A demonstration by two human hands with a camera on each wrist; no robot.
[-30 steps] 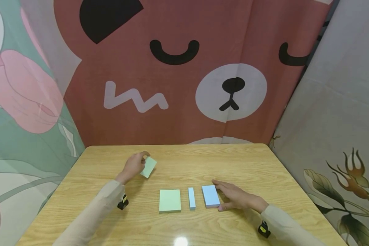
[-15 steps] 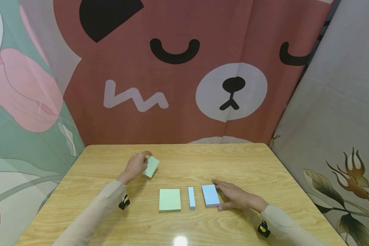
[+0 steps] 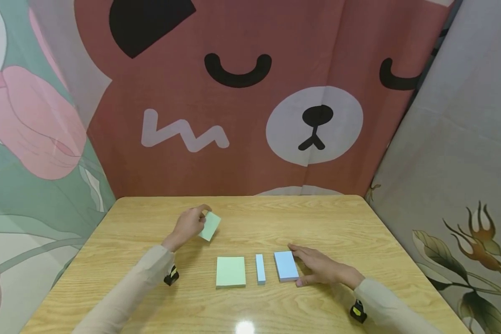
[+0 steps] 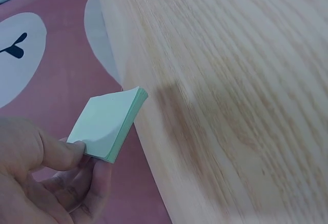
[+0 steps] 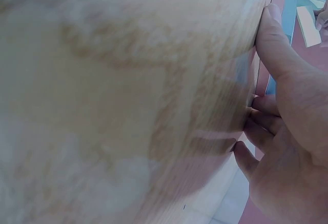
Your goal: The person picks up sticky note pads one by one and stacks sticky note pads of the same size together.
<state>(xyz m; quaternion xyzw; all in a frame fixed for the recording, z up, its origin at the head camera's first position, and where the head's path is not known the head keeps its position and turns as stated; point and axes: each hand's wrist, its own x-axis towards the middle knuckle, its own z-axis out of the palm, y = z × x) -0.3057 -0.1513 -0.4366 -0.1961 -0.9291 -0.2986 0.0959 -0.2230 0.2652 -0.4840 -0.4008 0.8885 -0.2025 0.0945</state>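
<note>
My left hand (image 3: pixel 189 223) pinches a small green sticky note pad (image 3: pixel 210 226) above the far left of the table. In the left wrist view, the thumb lies on the face of this pad (image 4: pixel 105 121), with fingers behind it. A larger square green sticky note pad (image 3: pixel 230 272) lies nearer on the table. Right of it are a narrow blue sticky note pad (image 3: pixel 260 269) and a wider blue sticky note pad (image 3: pixel 285 266). My right hand (image 3: pixel 319 266) rests beside the wider blue pad, thumb at its near corner, fingers by its far corner.
The wooden table (image 3: pixel 250 311) has a far edge meeting a curtain (image 3: pixel 242 176) with a bear face. Patterned cloths hang at the left (image 3: pixel 37 139) and right (image 3: pixel 451 139). Each wrist carries a small black device.
My left hand has moved slightly right with the small green sticky note pad. The right hand and the pads on the table have stayed in place.
</note>
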